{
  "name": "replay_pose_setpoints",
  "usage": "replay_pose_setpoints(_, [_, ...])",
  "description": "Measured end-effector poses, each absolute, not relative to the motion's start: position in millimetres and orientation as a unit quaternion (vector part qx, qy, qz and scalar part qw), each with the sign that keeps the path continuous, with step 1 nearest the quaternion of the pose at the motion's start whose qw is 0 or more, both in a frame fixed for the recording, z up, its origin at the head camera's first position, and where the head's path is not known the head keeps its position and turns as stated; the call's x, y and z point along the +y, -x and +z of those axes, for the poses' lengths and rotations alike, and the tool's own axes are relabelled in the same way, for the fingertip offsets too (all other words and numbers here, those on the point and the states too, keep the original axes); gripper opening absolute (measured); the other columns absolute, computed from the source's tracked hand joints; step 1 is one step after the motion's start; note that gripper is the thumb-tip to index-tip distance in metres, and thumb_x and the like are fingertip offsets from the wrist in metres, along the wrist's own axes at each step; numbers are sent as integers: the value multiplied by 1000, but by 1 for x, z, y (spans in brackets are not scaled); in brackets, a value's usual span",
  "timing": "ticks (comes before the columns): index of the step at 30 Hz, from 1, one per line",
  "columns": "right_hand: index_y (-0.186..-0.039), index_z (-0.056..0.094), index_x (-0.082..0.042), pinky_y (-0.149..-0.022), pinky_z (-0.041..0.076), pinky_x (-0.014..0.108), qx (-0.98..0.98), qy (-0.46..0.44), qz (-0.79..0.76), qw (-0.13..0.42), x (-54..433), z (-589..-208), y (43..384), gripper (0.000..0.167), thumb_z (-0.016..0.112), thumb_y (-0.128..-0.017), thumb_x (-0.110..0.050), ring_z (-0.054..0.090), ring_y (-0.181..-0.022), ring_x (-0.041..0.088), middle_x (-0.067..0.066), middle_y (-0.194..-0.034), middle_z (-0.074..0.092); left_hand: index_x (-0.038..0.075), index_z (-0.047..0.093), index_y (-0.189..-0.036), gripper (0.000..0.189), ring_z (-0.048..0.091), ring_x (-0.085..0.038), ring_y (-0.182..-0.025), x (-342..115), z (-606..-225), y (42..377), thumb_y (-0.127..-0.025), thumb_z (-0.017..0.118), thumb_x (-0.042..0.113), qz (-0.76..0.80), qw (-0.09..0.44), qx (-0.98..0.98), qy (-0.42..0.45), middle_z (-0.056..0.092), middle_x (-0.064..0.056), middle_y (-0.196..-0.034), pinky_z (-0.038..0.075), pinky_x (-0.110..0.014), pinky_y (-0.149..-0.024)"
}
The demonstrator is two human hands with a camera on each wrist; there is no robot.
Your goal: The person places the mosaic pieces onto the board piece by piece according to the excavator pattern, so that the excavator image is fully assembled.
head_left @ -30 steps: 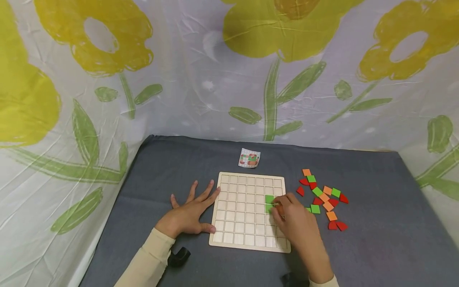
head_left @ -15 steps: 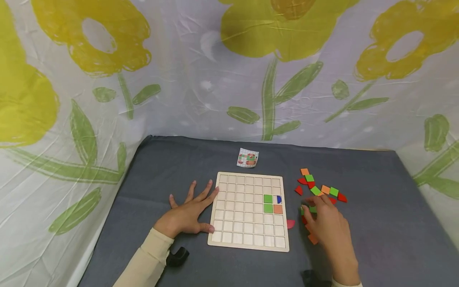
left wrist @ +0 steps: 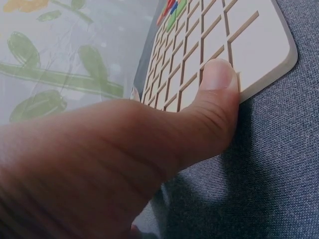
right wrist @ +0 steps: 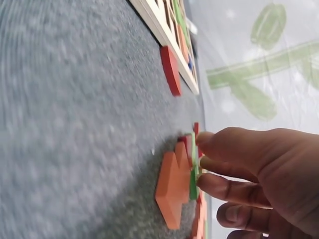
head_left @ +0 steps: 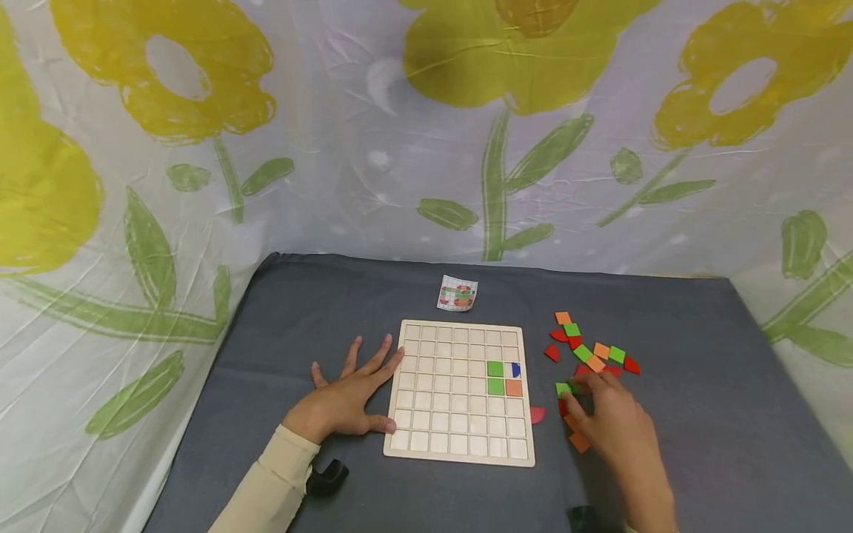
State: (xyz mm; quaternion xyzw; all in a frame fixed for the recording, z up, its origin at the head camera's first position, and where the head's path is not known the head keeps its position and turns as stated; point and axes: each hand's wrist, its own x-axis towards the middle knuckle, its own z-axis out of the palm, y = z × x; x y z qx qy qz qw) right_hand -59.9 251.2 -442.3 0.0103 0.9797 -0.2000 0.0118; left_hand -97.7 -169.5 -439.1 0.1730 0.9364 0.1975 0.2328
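A wooden grid board (head_left: 460, 459) lies on the dark cloth. My left hand (head_left: 346, 400) is spread flat beside it, thumb and a fingertip on its left edge. In the left wrist view the thumb (left wrist: 217, 84) rests on the board's rim. In the board's cells sit two green square tiles (head_left: 495, 369), an orange square tile (head_left: 514, 388) and a small blue half-round shape (head_left: 516, 369). Right of the board, my right hand (head_left: 616, 414) pinches a green square tile (head_left: 574, 386) among the loose pieces. Its fingertips meet the green tile's edge (right wrist: 193, 184) in the right wrist view.
Several loose tiles in orange (head_left: 580, 443), red (head_left: 631, 365) and green (head_left: 616, 354) spread around the right hand. A red curved piece (head_left: 537, 415) lies against the board's right edge. A small printed pattern card (head_left: 457, 293) lies behind the board. A flower-print cloth (head_left: 333, 185) hangs behind.
My right hand has moved from the board's right side to the loose tiles, uncovering the orange tile and blue shape in the cells. Its fingers have closed in on a green tile. The left hand stays put.
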Motion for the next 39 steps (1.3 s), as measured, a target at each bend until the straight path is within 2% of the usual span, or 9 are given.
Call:
replay_pose_setpoints(4, [-119,74,-9,-71,56,53,980,-13,-198,22,246,-444,61,35,81,-93,-32,68,-90,26,5,-109,69,34,15,-171,117,-16,-42,-161,-170,-440,97,-81,87,52,200,232,936,-174,0,5,-179,-9,-95,-98])
replay_pose_setpoints(14, [-118,76,-8,-63,54,46,982,-9,-189,11,234,-442,63,37,85,-91,-31,62,-80,21,3,-99,66,34,15,-171,117,-15,-42,-161,-170,-440,97,-81,88,51,198,229,937,-172,0,4,-179,-8,-95,-98])
replay_pose_setpoints(23, [-118,75,-7,-63,55,45,982,-18,-188,13,225,-444,66,41,88,-88,-32,64,-83,23,6,-101,69,33,17,-171,116,-15,-42,-161,-170,-438,96,-81,88,51,201,228,937,-174,1,4,-179,-8,-96,-98])
replay_pose_setpoints(32, [-115,74,0,-68,58,49,984,-11,-178,-2,219,-446,69,36,85,-87,-20,66,-84,27,13,-103,70,33,17,-171,117,-14,-43,-161,-171,-439,96,-81,88,51,199,226,937,-176,2,4,-179,-8,-96,-97])
replay_pose_setpoints(35, [-117,74,-1,-68,59,47,984,0,-179,-11,216,-444,70,35,84,-87,-17,65,-86,26,14,-107,69,34,16,-171,117,-15,-42,-161,-171,-441,97,-81,87,52,198,225,938,-177,1,4,-179,-8,-96,-97])
replay_pose_setpoints(39, [-119,75,-3,-59,53,36,979,37,-197,-28,208,-440,72,34,84,-89,-15,61,-81,23,13,-114,68,35,15,-171,117,-15,-42,-161,-172,-443,98,-81,87,53,198,224,937,-179,0,5,-179,-8,-96,-97])
